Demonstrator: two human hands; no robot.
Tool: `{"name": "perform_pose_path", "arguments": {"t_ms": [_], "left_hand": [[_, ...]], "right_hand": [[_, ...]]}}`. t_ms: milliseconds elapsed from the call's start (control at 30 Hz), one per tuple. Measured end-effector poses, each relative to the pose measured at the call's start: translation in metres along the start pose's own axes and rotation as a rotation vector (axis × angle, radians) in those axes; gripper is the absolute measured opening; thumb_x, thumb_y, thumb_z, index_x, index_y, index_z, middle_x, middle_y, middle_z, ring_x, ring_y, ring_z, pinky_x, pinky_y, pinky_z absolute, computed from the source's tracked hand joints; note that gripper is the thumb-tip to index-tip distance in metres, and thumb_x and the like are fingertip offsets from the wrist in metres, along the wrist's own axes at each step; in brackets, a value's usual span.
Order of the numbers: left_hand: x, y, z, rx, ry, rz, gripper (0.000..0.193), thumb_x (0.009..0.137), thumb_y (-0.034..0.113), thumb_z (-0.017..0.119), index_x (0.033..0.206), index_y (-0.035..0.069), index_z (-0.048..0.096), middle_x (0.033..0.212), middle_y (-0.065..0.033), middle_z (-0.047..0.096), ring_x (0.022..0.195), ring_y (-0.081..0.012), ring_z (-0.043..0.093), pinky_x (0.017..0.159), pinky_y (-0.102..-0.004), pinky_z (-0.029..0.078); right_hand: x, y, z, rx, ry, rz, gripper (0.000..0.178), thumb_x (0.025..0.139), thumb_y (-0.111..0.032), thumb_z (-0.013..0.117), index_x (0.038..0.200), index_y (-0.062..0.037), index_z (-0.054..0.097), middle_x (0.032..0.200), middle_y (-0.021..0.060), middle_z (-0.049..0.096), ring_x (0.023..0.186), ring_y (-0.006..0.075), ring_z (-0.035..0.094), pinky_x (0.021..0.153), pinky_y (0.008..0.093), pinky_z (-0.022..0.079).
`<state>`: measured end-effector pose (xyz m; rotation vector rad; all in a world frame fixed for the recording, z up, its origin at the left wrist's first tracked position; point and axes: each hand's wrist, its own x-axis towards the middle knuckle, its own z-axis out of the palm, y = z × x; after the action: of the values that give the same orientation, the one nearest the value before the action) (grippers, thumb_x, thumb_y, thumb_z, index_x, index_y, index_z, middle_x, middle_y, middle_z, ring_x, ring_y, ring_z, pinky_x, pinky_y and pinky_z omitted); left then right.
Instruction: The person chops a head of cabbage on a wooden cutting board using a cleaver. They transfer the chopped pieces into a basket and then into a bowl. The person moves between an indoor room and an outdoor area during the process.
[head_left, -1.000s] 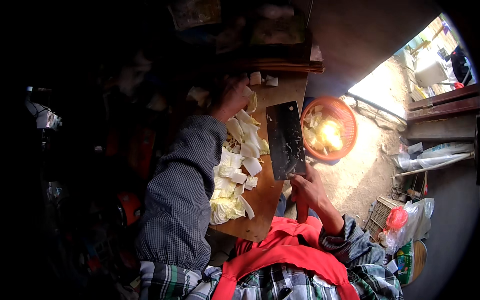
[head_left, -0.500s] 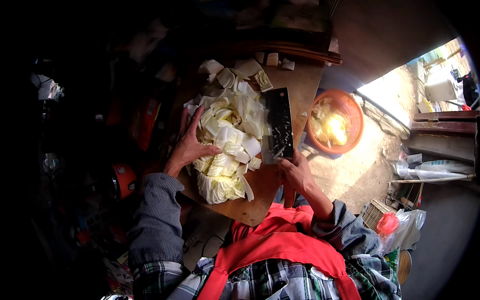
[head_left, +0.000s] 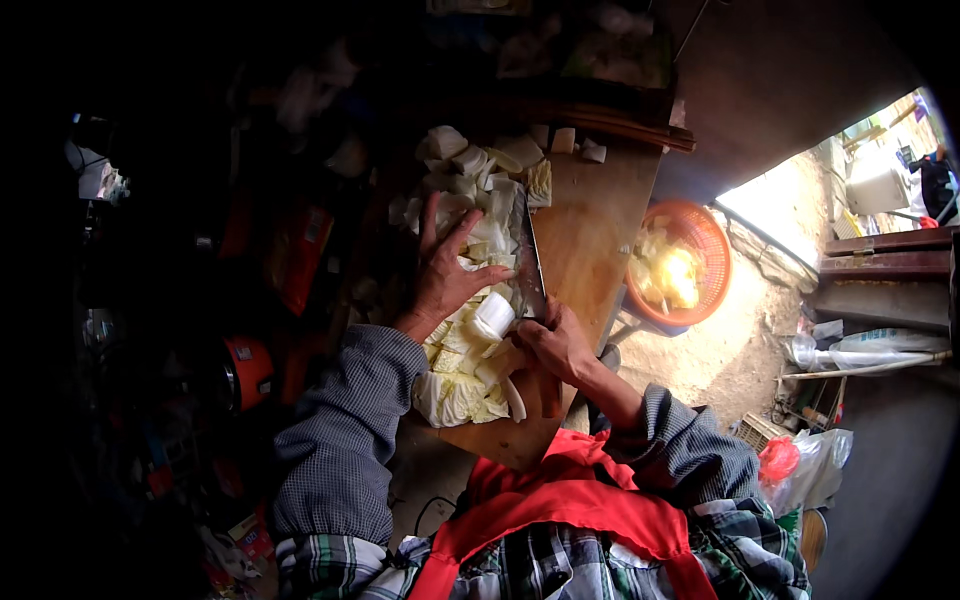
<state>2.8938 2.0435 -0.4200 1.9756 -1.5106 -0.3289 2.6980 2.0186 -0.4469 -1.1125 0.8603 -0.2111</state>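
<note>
Cut napa cabbage (head_left: 465,345) lies heaped along the left part of a wooden board (head_left: 590,215). My left hand (head_left: 450,272) rests on the heap with thumb and fingers spread, open, pressing on the pieces. My right hand (head_left: 560,345) is closed round the handle of a cleaver (head_left: 531,265). The blade is tilted steeply, its flat side against the right side of the cabbage, near my left fingertips. Its lower edge is hidden among the pieces. A few loose white pieces (head_left: 563,140) lie at the board's far end.
An orange plastic basket (head_left: 722,262) with cabbage pieces stands right of the board, lower down. Wooden strips (head_left: 630,128) border the far edge. To the left, in the dark, is a red-orange container (head_left: 248,372). Plastic bags (head_left: 815,465) sit at the lower right.
My left hand has slid right, farther over the cabbage. My right hand has brought the cleaver left against the heap, and its blade has turned from lying flat to steeply tilted.
</note>
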Motion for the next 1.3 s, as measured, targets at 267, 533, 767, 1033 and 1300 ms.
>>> {"name": "perform_pose_path", "arguments": {"t_ms": [267,533,767,1033,1300], "left_hand": [[0.010,0.008,0.004,-0.003,0.014,0.046,0.060,0.054,0.021,0.085,0.107,0.005,0.062,0.133,-0.0193,0.037,0.121,-0.0333,0.042,0.099,-0.0378,0.039],[0.018,0.030,-0.005,-0.019,-0.022,0.037,0.054,0.055,0.018,0.084,0.103,0.006,0.063,0.120,-0.0159,0.045,0.110,-0.0317,0.049,0.093,-0.0370,0.043],[0.025,0.050,-0.021,0.083,0.010,0.094,0.052,0.055,0.019,0.083,0.101,0.006,0.063,0.115,-0.0158,0.049,0.105,-0.0309,0.052,0.089,-0.0364,0.045],[0.040,0.109,-0.022,0.244,-0.018,0.135,0.053,0.054,0.024,0.081,0.102,0.007,0.064,0.117,-0.0176,0.050,0.108,-0.0321,0.050,0.096,-0.0407,0.035],[0.075,0.187,0.065,0.249,-0.119,0.276,0.053,0.054,0.028,0.080,0.102,0.011,0.065,0.116,-0.0140,0.052,0.103,-0.0294,0.051,0.091,-0.0402,0.035]], "right_hand": [[0.004,-0.003,-0.001,0.090,-0.002,0.014,0.012,0.078,-0.009,0.052,0.087,-0.0008,0.051,0.062,0.0046,0.054,0.049,0.0120,0.053,0.045,0.0277,0.044],[-0.011,-0.026,-0.003,0.211,-0.050,0.061,0.014,0.080,-0.008,0.051,0.091,-0.0011,0.048,0.063,0.0042,0.052,0.047,0.0124,0.051,0.043,0.0280,0.046],[-0.023,-0.048,-0.008,0.269,-0.092,0.045,0.015,0.081,-0.009,0.052,0.093,-0.0008,0.047,0.063,0.0039,0.051,0.046,0.0121,0.051,0.043,0.0278,0.047],[-0.044,-0.062,-0.040,0.331,-0.113,-0.012,0.013,0.081,-0.009,0.054,0.088,-0.0033,0.044,0.060,0.0025,0.048,0.042,0.0124,0.051,0.038,0.0272,0.046],[-0.085,-0.050,-0.135,0.404,0.072,-0.044,0.022,0.082,-0.010,0.053,0.101,-0.0021,0.047,0.062,0.0024,0.049,0.043,0.0127,0.051,0.039,0.0268,0.043]]}}
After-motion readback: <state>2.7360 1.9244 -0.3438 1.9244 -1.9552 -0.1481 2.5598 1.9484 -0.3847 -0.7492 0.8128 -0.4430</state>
